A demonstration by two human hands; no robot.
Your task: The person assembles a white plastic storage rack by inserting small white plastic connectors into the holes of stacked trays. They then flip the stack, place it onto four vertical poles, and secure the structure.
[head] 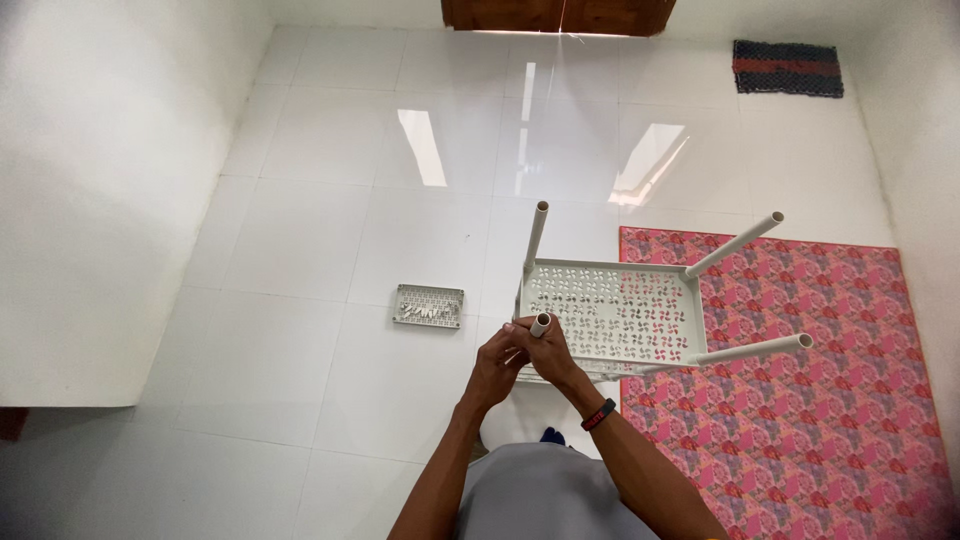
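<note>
A white perforated plastic shelf (612,312) stands on the floor with white tubes pointing up from its corners: one at the far left (537,233), one at the far right (735,244), one at the near right (752,349). Both hands meet at the near left corner. My right hand (552,352), with a dark wristband, grips the near-left tube (540,324) just below its open top. My left hand (497,362) closes around the same tube from the left side. The tube's lower part is hidden by my fingers.
A small grey perforated panel (429,306) lies on the white tiled floor left of the shelf. A pink patterned mat (830,400) lies under the shelf's right side. A dark doormat (787,67) and wooden door (560,14) are at the far wall.
</note>
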